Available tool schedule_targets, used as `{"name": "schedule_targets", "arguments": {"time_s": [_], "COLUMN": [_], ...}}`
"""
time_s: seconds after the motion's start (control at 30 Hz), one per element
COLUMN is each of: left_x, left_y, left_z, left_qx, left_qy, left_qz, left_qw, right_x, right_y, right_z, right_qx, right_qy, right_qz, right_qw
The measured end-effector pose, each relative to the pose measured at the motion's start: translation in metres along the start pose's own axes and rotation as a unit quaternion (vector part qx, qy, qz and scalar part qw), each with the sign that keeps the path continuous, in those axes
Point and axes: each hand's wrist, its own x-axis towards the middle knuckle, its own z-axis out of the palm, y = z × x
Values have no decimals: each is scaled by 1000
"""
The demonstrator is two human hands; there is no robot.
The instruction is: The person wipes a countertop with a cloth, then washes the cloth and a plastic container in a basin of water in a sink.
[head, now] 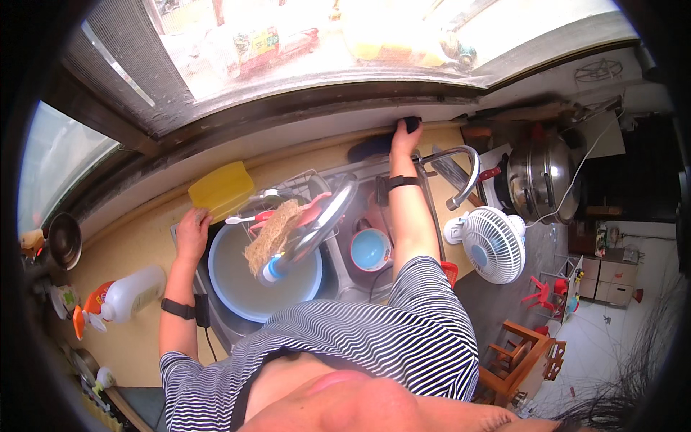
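Note:
At the near-left corner of a yellow plastic tray or sheet, my left hand has its fingers curled on the edge. My right hand reaches to the back of the counter and grips a dark cloth or scouring pad beside the wall. Between my arms is a steel sink with a pale blue basin of cloudy water in the left bowl. A loofah fibre scrubber hangs by the large curved faucet. A bowl with a blue inside sits in the right bowl.
A wire rack with utensils stands behind the basin. Right of the sink are a thin curved faucet, a cleaver-like blade, a white fan and a steel pot. Bottles, including a white jug, stand left.

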Motion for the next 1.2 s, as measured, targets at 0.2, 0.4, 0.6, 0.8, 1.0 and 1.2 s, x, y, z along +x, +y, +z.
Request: {"name": "schedule_targets", "arguments": {"time_s": [0.2, 0.4, 0.6, 0.8, 1.0, 1.2], "left_x": [-8, -9, -8, -8, -4, -3], "left_y": [-18, -14, -13, -26, -12, -9], "left_z": [-4, -5, -4, 4, -3, -2], "left_qx": [7, 22, 34, -27, 53, 47], "left_qy": [-7, -21, -12, -8, -14, -29], "left_qz": [-27, -64, -32, -57, -38, -42], "left_qw": [1000, 997, 999, 998, 998, 998], "right_x": [-88, -68, 23, 1, -76, -29], "right_y": [-6, -37, 30, 10, -21, 2], "right_z": [2, -24, -25, -11, -6, -29], "right_qx": [-113, -160, -449, -319, -101, -252], "right_qy": [-118, -332, -49, -16, -261, -178], "right_qz": [-277, -490, -323, -327, -420, -180], "right_qw": [947, 790, 832, 889, 863, 934]}}
